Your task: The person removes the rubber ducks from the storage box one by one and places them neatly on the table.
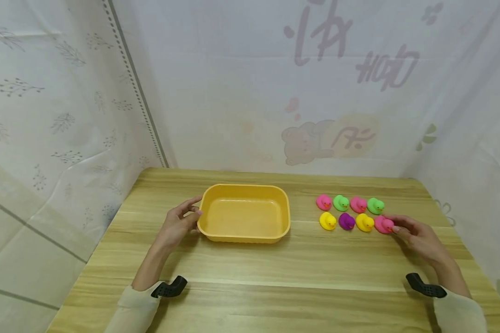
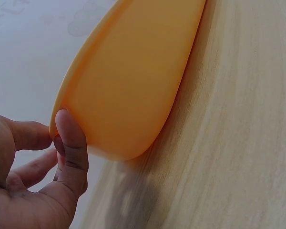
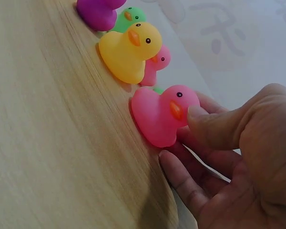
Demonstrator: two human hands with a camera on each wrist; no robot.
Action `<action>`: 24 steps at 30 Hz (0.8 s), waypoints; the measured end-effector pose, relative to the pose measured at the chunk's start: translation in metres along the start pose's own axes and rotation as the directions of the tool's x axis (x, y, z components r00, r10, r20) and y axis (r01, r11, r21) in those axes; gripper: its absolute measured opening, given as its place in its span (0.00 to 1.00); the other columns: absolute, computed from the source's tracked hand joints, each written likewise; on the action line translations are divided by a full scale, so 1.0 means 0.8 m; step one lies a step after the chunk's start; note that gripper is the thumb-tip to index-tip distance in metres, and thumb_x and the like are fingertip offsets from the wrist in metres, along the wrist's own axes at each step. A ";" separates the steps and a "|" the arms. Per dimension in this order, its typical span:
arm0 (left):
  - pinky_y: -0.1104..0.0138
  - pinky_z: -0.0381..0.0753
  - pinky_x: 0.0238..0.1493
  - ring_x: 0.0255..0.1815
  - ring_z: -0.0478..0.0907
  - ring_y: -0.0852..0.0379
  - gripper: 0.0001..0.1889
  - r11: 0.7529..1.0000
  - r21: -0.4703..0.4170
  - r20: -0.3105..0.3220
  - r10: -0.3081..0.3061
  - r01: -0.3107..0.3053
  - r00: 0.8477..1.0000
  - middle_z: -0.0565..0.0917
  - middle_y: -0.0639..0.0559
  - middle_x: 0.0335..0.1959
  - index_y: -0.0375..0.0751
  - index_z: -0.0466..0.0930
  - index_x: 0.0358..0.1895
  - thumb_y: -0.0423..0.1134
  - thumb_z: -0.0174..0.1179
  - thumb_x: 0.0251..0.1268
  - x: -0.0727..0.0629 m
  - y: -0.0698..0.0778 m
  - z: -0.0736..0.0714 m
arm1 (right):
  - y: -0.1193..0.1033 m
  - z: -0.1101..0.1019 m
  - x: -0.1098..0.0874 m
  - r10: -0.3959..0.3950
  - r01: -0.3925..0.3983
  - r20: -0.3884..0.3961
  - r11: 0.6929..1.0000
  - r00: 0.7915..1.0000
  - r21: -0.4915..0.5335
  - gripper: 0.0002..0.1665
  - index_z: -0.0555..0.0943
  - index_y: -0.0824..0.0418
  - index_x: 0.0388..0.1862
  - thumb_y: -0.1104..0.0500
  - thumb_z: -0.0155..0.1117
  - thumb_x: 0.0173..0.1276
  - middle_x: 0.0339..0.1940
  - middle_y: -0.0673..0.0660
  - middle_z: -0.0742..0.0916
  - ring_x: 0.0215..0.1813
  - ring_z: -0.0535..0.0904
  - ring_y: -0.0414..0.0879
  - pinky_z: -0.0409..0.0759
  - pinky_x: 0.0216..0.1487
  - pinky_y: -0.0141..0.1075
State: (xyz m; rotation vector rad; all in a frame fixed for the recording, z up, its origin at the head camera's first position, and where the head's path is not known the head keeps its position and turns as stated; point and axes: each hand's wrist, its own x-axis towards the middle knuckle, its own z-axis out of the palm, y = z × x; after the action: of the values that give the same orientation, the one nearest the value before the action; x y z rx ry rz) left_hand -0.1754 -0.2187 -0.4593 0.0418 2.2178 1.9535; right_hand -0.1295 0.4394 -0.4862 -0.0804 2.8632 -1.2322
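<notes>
A yellow plastic basin (image 1: 243,239) stands left of the middle of the wooden table. My left hand (image 1: 178,227) pinches its left rim; thumb and fingertips meet the wall (image 2: 128,71) in the left wrist view. To the right, several rubber ducks sit in two rows. At the right end of the front row, a pink rubber duck (image 1: 384,225) is between the thumb and fingers of my right hand (image 1: 418,238). The right wrist view shows my thumb against the head of that pink duck (image 3: 155,114), with fingers behind and below it.
Beside the held duck are a yellow duck (image 1: 364,223), a purple duck (image 1: 346,222) and another yellow duck (image 1: 327,221). Behind them sit pink (image 1: 323,202) and green ducks (image 1: 340,203). A patterned white curtain (image 1: 233,92) hangs behind the table (image 1: 275,296).
</notes>
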 end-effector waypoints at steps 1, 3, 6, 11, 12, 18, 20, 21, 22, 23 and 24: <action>0.68 0.89 0.38 0.34 0.84 0.57 0.28 1.000 -0.001 -0.003 -0.001 0.001 1.000 0.70 0.45 0.50 0.40 0.64 0.78 0.34 0.54 0.78 0.000 0.000 0.000 | 0.000 0.000 0.000 -0.002 0.002 0.001 1.000 1.000 0.002 0.27 0.75 0.63 0.70 0.49 0.56 0.81 0.53 0.24 0.76 0.52 0.70 0.13 0.73 0.46 0.13; 0.69 0.89 0.38 0.33 0.83 0.57 0.28 1.000 -0.002 -0.004 -0.004 0.004 1.000 0.70 0.45 0.50 0.40 0.64 0.78 0.34 0.54 0.78 0.000 0.001 0.000 | -0.001 -0.001 0.001 -0.009 0.009 0.000 1.000 1.000 -0.004 0.27 0.75 0.63 0.70 0.49 0.56 0.81 0.54 0.26 0.77 0.52 0.70 0.13 0.73 0.47 0.13; 0.69 0.89 0.37 0.32 0.83 0.57 0.27 1.000 -0.010 -0.014 -0.008 0.008 1.000 0.71 0.46 0.49 0.39 0.65 0.77 0.34 0.55 0.78 0.000 0.002 0.000 | -0.003 -0.001 0.001 -0.012 0.012 0.006 1.000 1.000 -0.013 0.26 0.75 0.60 0.71 0.49 0.56 0.81 0.55 0.29 0.78 0.53 0.70 0.15 0.73 0.47 0.14; 0.68 0.88 0.37 0.33 0.83 0.56 0.27 1.000 -0.016 -0.007 -0.017 0.017 1.000 0.71 0.45 0.49 0.39 0.65 0.77 0.34 0.55 0.78 -0.002 0.003 0.001 | -0.008 -0.005 0.000 0.009 -0.009 0.009 1.000 1.000 -0.020 0.27 0.74 0.59 0.72 0.48 0.55 0.81 0.56 0.30 0.79 0.53 0.71 0.16 0.73 0.47 0.15; 0.68 0.88 0.37 0.32 0.83 0.57 0.27 1.000 -0.018 -0.005 -0.019 0.019 1.000 0.71 0.44 0.49 0.39 0.65 0.77 0.34 0.55 0.78 -0.003 0.002 0.001 | -0.009 -0.006 -0.001 0.012 -0.012 0.010 1.000 1.000 -0.019 0.28 0.73 0.59 0.73 0.48 0.55 0.81 0.57 0.31 0.79 0.53 0.71 0.16 0.73 0.47 0.15; 0.67 0.88 0.36 0.30 0.80 0.58 0.27 0.999 -0.025 0.004 -0.035 0.035 0.999 0.72 0.42 0.49 0.42 0.65 0.77 0.41 0.55 0.80 -0.003 -0.003 -0.001 | -0.023 -0.013 -0.003 0.011 -0.011 0.016 1.000 1.000 0.004 0.30 0.70 0.62 0.74 0.50 0.56 0.81 0.59 0.36 0.80 0.52 0.73 0.17 0.76 0.45 0.18; 0.67 0.88 0.36 0.30 0.80 0.58 0.28 0.998 -0.023 0.001 -0.052 0.052 0.999 0.74 0.43 0.48 0.43 0.66 0.77 0.45 0.55 0.80 -0.003 -0.005 -0.002 | -0.029 -0.014 -0.005 -0.007 0.007 0.005 1.000 1.000 -0.001 0.30 0.70 0.63 0.74 0.51 0.57 0.80 0.58 0.36 0.80 0.52 0.73 0.17 0.76 0.45 0.17; 0.67 0.88 0.36 0.30 0.80 0.58 0.28 0.998 -0.020 -0.003 -0.062 0.062 0.998 0.76 0.44 0.47 0.43 0.66 0.77 0.48 0.54 0.80 -0.003 -0.006 -0.003 | -0.032 -0.014 -0.006 -0.021 0.021 -0.004 1.000 1.000 -0.010 0.30 0.70 0.63 0.74 0.51 0.57 0.80 0.58 0.36 0.79 0.52 0.72 0.17 0.75 0.45 0.17; 0.66 0.88 0.36 0.30 0.80 0.58 0.28 0.997 -0.020 -0.014 -0.069 0.069 0.997 0.77 0.46 0.46 0.44 0.67 0.77 0.49 0.54 0.80 -0.004 -0.006 -0.004 | -0.035 -0.014 -0.006 -0.037 0.036 -0.014 0.999 0.999 -0.017 0.30 0.70 0.63 0.74 0.51 0.57 0.80 0.58 0.35 0.79 0.53 0.72 0.17 0.75 0.46 0.16; 0.66 0.88 0.35 0.31 0.80 0.59 0.28 0.998 -0.010 -0.023 -0.069 0.068 0.997 0.78 0.47 0.46 0.43 0.66 0.77 0.50 0.54 0.80 -0.004 -0.006 -0.006 | -0.038 -0.014 -0.007 -0.050 0.050 -0.023 0.998 0.998 -0.025 0.30 0.70 0.63 0.75 0.51 0.57 0.80 0.59 0.34 0.78 0.54 0.71 0.17 0.74 0.46 0.15; 0.66 0.89 0.35 0.32 0.81 0.59 0.28 0.998 0.003 -0.036 -0.063 0.063 0.997 0.79 0.47 0.46 0.42 0.66 0.77 0.50 0.53 0.80 -0.005 -0.006 -0.008 | -0.041 -0.013 -0.007 -0.064 0.063 -0.034 0.998 0.997 -0.032 0.30 0.70 0.62 0.75 0.52 0.58 0.80 0.60 0.34 0.77 0.55 0.70 0.17 0.73 0.47 0.13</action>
State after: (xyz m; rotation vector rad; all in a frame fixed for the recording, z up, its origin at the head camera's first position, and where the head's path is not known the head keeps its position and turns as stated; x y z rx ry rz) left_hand -0.1720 -0.2261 -0.4627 -0.0630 2.2177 1.9309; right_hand -0.1233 0.4250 -0.4551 -0.1528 2.9323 -1.2122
